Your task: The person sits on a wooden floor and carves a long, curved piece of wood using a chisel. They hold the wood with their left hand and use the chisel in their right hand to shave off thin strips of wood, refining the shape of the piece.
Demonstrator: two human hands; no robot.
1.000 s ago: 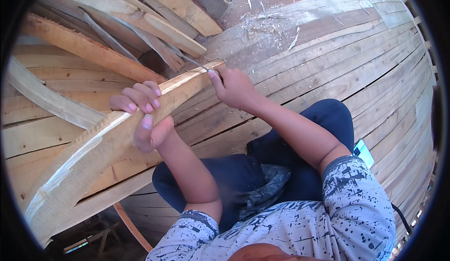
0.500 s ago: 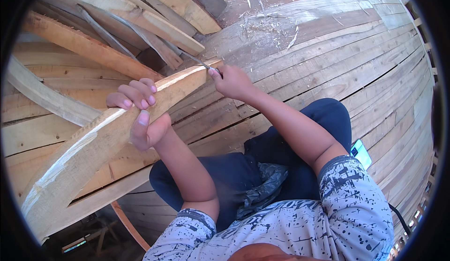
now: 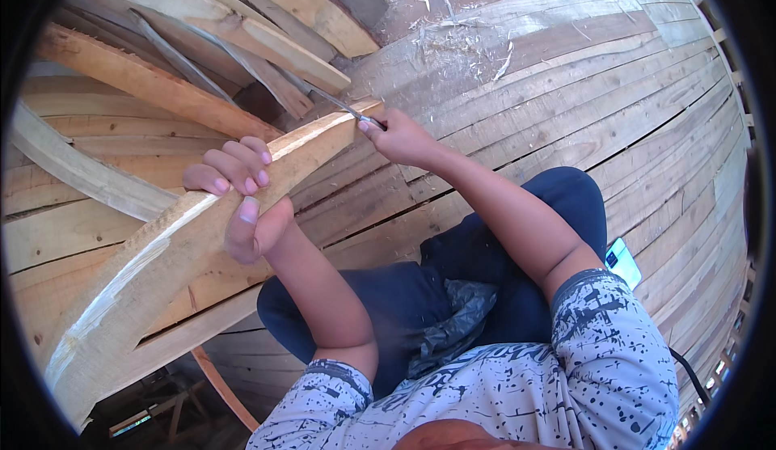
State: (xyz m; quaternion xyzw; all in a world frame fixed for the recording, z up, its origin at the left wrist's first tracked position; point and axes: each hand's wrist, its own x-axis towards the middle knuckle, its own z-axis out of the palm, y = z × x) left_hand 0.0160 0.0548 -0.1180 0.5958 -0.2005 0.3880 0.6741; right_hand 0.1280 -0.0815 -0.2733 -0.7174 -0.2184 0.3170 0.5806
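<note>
A thick, curved timber point(image 3: 202, 240) slants from the lower left up to the middle. Along its upper edge runs a pale, freshly cut strip. My left hand point(image 3: 242, 183) is closed over this edge, fingers on the far side and thumb on the near face. At the timber's upper right end, my right hand point(image 3: 398, 137) is wrapped round the handle of a long-bladed knife point(image 3: 333, 100). Its thin blade points up and left, lying across the timber's edge near the tip; whether it bites into the wood cannot be made out.
Several rough boards point(image 3: 153, 78) lean at the upper left, close to the knife's blade. Wood shavings point(image 3: 465, 42) litter the plank floor point(image 3: 517, 135) beyond my right hand. A phone point(image 3: 622, 264) lies beside my right knee. At the lower left, a dark gap point(image 3: 145, 405) opens below the timber.
The timber's lower left end has shifted slightly down and to the right. Both hands keep their grips and have barely moved.
</note>
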